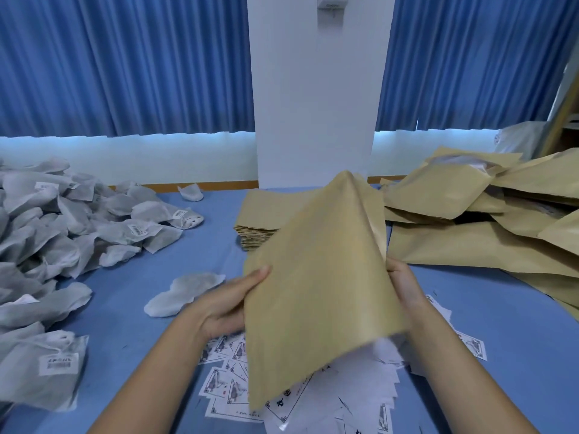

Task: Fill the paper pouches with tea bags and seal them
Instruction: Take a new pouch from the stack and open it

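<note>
I hold a brown paper pouch up in front of me, tilted, its near end blurred. My left hand grips its left edge, thumb on top. My right hand holds the right edge, fingers hidden behind the paper. A flat stack of empty brown pouches lies behind it on the blue table. A big heap of white tea bags fills the left side. One loose tea bag lies just left of my left hand.
Filled brown pouches are piled at the right. Printed white label sheets lie scattered under my hands near the table's front. A white pillar and blue curtains stand behind the table.
</note>
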